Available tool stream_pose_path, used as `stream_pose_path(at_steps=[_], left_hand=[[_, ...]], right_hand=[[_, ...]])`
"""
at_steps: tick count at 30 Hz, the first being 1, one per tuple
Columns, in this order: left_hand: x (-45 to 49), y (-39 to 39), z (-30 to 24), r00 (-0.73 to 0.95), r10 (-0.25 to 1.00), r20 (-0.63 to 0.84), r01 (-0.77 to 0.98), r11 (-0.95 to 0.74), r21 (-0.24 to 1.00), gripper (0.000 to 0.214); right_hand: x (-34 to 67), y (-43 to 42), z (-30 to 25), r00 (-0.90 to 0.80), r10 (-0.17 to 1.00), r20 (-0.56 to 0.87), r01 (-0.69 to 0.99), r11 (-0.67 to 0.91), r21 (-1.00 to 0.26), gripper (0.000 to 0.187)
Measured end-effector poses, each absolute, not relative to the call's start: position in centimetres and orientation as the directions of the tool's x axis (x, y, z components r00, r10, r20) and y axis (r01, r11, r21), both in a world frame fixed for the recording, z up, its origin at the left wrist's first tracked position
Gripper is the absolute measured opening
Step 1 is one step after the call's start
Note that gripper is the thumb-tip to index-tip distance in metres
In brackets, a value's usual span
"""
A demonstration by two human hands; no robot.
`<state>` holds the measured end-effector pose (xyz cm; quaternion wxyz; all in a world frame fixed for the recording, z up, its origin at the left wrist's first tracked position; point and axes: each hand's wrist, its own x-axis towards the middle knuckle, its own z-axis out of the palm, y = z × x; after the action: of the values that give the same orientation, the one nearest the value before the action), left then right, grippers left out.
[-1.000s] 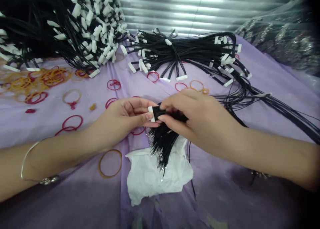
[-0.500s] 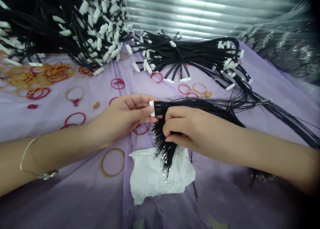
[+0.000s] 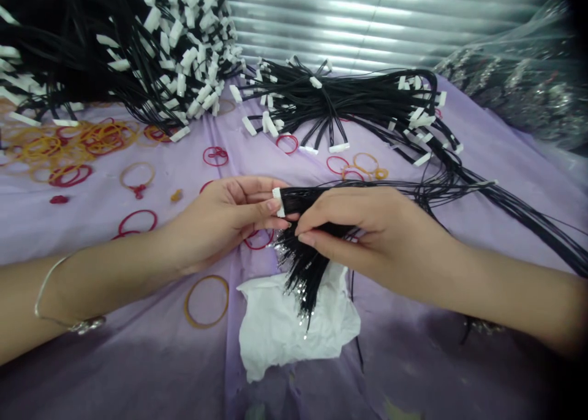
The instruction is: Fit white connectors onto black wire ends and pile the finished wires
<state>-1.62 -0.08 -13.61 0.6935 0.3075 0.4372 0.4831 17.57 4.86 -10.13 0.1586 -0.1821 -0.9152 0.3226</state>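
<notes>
My left hand (image 3: 236, 209) holds a white connector (image 3: 278, 202) between thumb and fingers, and a row of black wires (image 3: 294, 196) runs out of it to the right. Just right of the connector, my right hand (image 3: 351, 221) is closed in a pinch over black wire, its thumb and forefinger tips together; the pinched end is too small to see clearly. Under the right hand hangs a loose bundle of black wires with silver metal tips (image 3: 303, 279), fanned toward me. Its upper part is hidden by that hand. Beneath the tips lies a crumpled white sheet (image 3: 298, 340).
A bundle of finished-looking black cables with white connectors (image 3: 340, 101) lies behind my hands. A large pile of similar cables (image 3: 184, 52) stands back left. Rubber bands (image 3: 68, 141) are scattered on the purple cloth (image 3: 151, 359). A clear plastic bag (image 3: 528, 77) sits back right.
My right hand has turned and its fingers have straightened into a fingertip pinch, slightly left of before. The connector in my left hand has tilted and shifted a little.
</notes>
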Motion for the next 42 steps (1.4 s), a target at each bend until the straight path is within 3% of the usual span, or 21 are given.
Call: stream_pose_path(at_steps=[9, 17, 30, 42], left_hand=[[-1.4, -0.3, -13.5, 0.141, 0.940, -0.312, -0.330, 0.341, 0.880, 0.014], [-1.6, -0.3, -13.7, 0.184, 0.938, -0.293, -0.314, 0.338, 0.887, 0.013], [-1.4, -0.3, -13.5, 0.146, 0.940, -0.308, -0.295, 0.338, 0.894, 0.014], [-1.5, -0.4, -13.7, 0.150, 0.936, -0.319, -0.255, 0.349, 0.902, 0.015]], right_hand=[[17.2, 5.7, -9.6, -0.743, 0.668, 0.041, 0.440, 0.534, -0.722, 0.013], [17.0, 6.0, -9.5, -0.676, 0.737, 0.005, 0.562, 0.520, -0.643, 0.012], [16.9, 5.9, -9.9, -0.686, 0.725, 0.064, 0.527, 0.555, -0.644, 0.014], [17.0, 5.9, -10.0, -0.724, 0.689, 0.007, 0.520, 0.553, -0.651, 0.011]])
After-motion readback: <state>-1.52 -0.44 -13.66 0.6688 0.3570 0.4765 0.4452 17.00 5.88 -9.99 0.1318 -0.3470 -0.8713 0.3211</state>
